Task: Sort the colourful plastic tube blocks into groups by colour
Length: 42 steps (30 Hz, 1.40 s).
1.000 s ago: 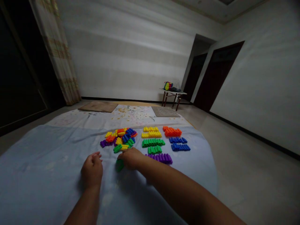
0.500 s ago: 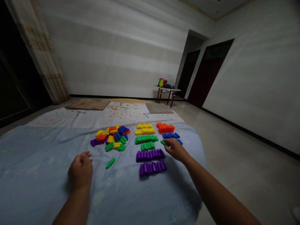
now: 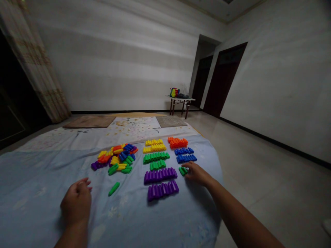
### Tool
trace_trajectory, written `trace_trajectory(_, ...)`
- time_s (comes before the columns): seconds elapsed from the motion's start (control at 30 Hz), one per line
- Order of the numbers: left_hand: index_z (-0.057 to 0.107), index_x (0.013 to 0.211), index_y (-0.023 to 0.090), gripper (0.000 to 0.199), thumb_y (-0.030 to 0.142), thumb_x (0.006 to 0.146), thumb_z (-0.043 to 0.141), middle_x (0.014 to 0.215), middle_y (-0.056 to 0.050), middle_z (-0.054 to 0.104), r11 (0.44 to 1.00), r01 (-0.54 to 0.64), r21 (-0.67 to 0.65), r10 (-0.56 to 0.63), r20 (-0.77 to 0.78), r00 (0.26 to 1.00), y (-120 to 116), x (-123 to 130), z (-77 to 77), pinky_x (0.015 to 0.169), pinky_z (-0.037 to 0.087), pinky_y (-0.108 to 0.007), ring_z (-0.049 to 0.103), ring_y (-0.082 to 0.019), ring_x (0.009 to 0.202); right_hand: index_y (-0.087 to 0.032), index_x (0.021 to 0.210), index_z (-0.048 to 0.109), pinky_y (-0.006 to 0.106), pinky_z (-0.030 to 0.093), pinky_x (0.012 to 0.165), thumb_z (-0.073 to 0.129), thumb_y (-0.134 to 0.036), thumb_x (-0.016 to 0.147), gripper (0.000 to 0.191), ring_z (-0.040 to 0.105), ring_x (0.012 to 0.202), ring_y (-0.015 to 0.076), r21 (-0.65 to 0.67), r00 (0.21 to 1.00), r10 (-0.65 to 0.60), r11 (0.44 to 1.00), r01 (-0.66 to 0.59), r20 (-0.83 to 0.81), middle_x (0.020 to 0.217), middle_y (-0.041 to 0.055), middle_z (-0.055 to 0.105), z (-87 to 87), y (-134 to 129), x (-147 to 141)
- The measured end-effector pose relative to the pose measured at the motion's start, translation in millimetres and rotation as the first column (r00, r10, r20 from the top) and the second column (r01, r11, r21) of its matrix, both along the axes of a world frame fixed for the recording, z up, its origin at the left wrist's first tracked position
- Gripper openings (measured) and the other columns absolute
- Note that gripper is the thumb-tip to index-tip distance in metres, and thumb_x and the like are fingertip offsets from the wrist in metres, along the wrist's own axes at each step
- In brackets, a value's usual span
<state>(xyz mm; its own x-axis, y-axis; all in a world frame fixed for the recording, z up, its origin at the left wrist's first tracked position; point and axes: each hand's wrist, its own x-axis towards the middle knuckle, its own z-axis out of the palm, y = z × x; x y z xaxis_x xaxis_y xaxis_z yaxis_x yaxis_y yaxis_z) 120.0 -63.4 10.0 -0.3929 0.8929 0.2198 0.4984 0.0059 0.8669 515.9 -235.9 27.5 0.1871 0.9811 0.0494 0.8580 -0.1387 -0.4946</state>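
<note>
My right hand [image 3: 198,174] is low over the cloth at the right, its fingers closed on a green bullet-shaped plastic toy piece [image 3: 183,171]. Just beyond it are rows of blue pieces [image 3: 186,158], with orange pieces [image 3: 178,142] farther back. To its left lie rows of yellow [image 3: 155,148], green [image 3: 156,157] and purple pieces [image 3: 162,191]. My left hand [image 3: 77,203] rests on the cloth at the left, loosely curled with fingers apart and holding nothing. Nearest to it is a single green piece [image 3: 114,189], below a mixed heap of coloured pieces [image 3: 116,159].
A pale blue flowered cloth [image 3: 124,224] covers the surface. Two flat mats, one brown [image 3: 90,122] and one greyish [image 3: 171,121], lie at its far side. A small table [image 3: 180,99] with a colourful bag stands by the wall. Tiled floor [image 3: 253,165] extends at the right.
My right hand has come nearer and lower with the green piece, uncovering the nearer blue row. The whole view has shifted slightly. My left hand still rests beside the heap.
</note>
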Motion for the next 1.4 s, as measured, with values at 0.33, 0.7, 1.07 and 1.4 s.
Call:
trace_trajectory(0.33, 0.059, 0.096, 0.017, 0.033, 0.033, 0.078, 0.036, 0.092, -0.006, 0.067, 0.998, 0.051, -0.037, -0.053, -0.053, 0.997, -1, -1, 1.6, 0.065, 0.047, -0.027, 0.062, -0.016, 0.072, -0.014, 0.109, 0.063, 0.033, 0.043, 0.088, 0.059, -0.006, 0.064, 0.046, 0.058, 0.095, 0.0212, 0.015, 0.989, 0.149, 0.989, -0.149, -0.017, 0.109, 0.011, 0.06, -1.6, 12, 5)
trace_trajectory(0.7, 0.059, 0.097, 0.017, 0.032, 0.032, 0.078, 0.037, 0.087, -0.004, 0.065, 0.996, 0.062, -0.061, -0.065, -0.048, 0.997, -3, -1, 4.6, 0.071, 0.047, -0.029, 0.062, -0.017, 0.075, -0.018, 0.111, 0.061, 0.026, 0.044, 0.077, 0.062, -0.012, 0.068, 0.043, 0.058, 0.079, 0.0137, 0.146, 0.983, 0.183, 0.972, -0.184, 0.021, 0.099, 0.0058, 0.059, 28.0, 58, -8)
trace_trajectory(1.07, 0.058, 0.091, 0.019, 0.035, 0.041, 0.077, 0.036, 0.086, -0.005, 0.065, 0.996, 0.064, -0.061, -0.066, -0.048, 0.997, -2, -5, 1.6, 0.071, 0.048, -0.033, 0.063, -0.019, 0.075, -0.019, 0.11, 0.061, 0.026, 0.044, 0.077, 0.065, -0.016, 0.069, 0.042, 0.059, 0.085, 0.0163, 0.115, 0.962, 0.258, 0.957, -0.267, 0.089, 0.103, 0.007, 0.062, 44.7, 122, -27)
trace_trajectory(1.4, 0.057, 0.091, 0.02, 0.037, 0.045, 0.077, 0.034, 0.085, -0.005, 0.064, 0.993, 0.045, -0.107, -0.053, -0.072, 0.996, 0, -5, 3.5, 0.071, 0.047, -0.032, 0.062, -0.019, 0.076, -0.021, 0.115, 0.06, 0.029, 0.044, 0.08, 0.069, -0.026, 0.066, 0.049, 0.06, 0.094, 0.0212, 0.047, 0.922, 0.374, 0.924, -0.38, 0.103, 0.109, 0.0076, 0.062, 44.5, 176, -63)
